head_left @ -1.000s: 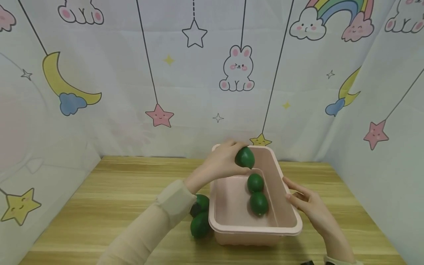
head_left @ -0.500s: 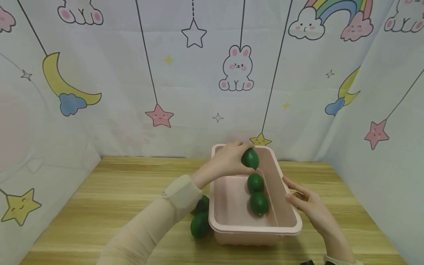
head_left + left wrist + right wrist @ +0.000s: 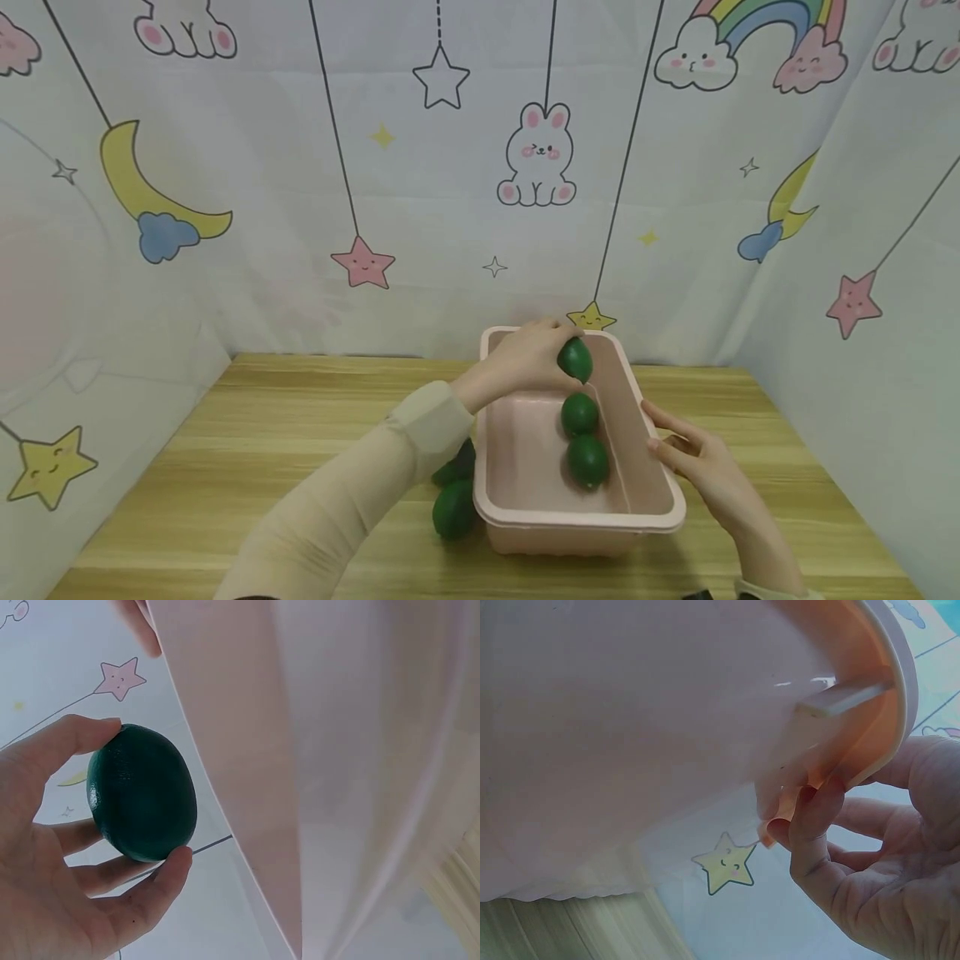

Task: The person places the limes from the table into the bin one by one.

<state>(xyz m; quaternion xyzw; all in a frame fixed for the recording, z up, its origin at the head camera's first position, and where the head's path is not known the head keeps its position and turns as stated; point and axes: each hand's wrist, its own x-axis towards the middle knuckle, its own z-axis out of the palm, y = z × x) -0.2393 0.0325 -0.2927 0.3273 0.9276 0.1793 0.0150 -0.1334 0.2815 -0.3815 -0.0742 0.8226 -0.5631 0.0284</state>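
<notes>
Green fruit (image 3: 577,360) drifts right, over the pink bin's (image 3: 577,521) far end!
Left grip (image 3: 528,357) pinches it, right grip (image 3: 690,450) holds the bin; that shift seems to line it up with two fruits (image 3: 588,461) inside.

Soft, even light
Pale pink rectangular plastic tub (image 3: 322,750) blurred in left wrist view; faint shadow beside it on yellow-brown wood-grain bench (image 3: 322,400).
</notes>
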